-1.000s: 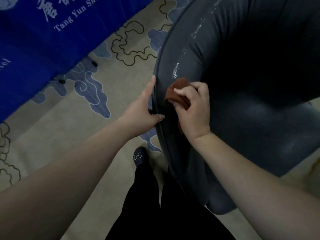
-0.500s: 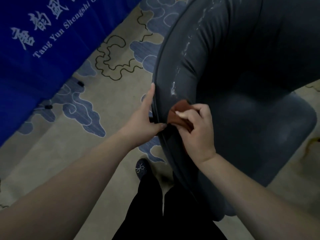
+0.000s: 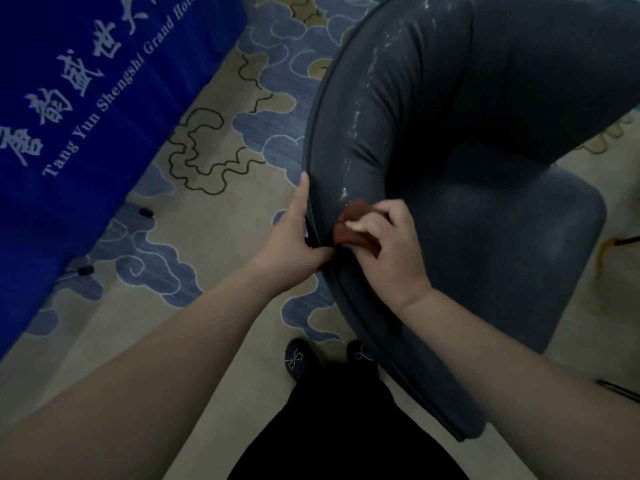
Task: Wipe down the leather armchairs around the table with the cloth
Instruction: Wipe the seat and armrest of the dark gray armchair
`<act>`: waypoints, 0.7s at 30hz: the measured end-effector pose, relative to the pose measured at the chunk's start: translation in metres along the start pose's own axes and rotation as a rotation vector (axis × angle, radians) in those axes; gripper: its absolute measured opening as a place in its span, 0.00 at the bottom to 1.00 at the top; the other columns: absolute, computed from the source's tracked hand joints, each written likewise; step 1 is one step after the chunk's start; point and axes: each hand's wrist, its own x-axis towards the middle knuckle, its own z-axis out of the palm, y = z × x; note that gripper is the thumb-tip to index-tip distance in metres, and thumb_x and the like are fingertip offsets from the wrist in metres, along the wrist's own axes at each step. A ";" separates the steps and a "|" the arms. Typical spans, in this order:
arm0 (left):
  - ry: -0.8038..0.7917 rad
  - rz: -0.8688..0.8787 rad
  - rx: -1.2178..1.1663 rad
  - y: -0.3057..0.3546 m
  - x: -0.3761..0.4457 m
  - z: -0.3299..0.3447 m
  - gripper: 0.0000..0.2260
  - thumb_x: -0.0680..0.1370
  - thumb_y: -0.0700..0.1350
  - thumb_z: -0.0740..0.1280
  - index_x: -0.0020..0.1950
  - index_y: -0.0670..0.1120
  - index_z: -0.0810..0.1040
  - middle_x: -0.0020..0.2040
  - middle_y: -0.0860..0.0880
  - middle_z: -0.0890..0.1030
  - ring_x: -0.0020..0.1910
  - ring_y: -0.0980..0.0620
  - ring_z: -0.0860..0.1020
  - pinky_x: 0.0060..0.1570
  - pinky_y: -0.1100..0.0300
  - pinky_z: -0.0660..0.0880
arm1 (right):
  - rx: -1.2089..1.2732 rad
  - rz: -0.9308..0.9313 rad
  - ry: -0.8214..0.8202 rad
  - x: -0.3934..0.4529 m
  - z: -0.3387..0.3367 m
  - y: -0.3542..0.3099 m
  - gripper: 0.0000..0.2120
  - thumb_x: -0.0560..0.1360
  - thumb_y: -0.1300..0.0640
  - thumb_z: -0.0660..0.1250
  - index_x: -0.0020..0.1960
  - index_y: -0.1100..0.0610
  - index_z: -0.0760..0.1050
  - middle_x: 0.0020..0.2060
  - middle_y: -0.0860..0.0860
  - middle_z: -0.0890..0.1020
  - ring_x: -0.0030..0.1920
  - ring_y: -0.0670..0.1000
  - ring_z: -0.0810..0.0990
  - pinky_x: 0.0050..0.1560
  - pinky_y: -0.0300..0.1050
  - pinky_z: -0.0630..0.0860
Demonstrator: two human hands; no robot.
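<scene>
Cloth [image 3: 349, 226] gripped by right hand [image 3: 391, 251] on armchair [image 3: 485, 216] rim | left hand [image 3: 294, 244] clasps piping, 9 o'clock of cloth | risk: white streaks toward 12 o'clock missed if strokes kept short

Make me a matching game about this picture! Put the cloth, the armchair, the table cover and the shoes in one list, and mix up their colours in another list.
Things:
1. cloth
2. armchair
3. table cover
4. shoes

Colours:
A. bright blue with white writing
B. rusty brown
C. dark with little bows
D. dark grey with whitish streaks

Right pairs: 1-B, 2-D, 3-A, 4-C. The right hand holds the cloth against the armchair, while the left hand grips its edge.
</scene>
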 end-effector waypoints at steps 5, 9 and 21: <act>0.013 -0.012 0.013 0.001 0.001 0.000 0.50 0.72 0.36 0.72 0.76 0.61 0.39 0.66 0.66 0.59 0.63 0.46 0.75 0.60 0.46 0.75 | -0.002 0.033 0.061 0.046 0.015 -0.005 0.08 0.68 0.60 0.74 0.46 0.58 0.80 0.50 0.57 0.73 0.51 0.56 0.75 0.56 0.49 0.73; 0.035 0.006 -0.012 0.005 0.008 -0.006 0.48 0.72 0.35 0.71 0.78 0.59 0.42 0.68 0.63 0.64 0.61 0.46 0.77 0.58 0.46 0.76 | 0.015 -0.009 0.053 0.009 0.010 0.000 0.08 0.69 0.59 0.72 0.47 0.56 0.80 0.50 0.54 0.73 0.50 0.55 0.74 0.53 0.52 0.74; -0.060 -0.044 0.053 0.030 0.038 -0.035 0.47 0.73 0.32 0.69 0.77 0.63 0.44 0.70 0.65 0.59 0.54 0.50 0.80 0.52 0.48 0.79 | 0.077 0.003 0.059 0.037 0.011 0.008 0.10 0.68 0.59 0.73 0.49 0.56 0.80 0.48 0.56 0.73 0.49 0.56 0.75 0.53 0.49 0.73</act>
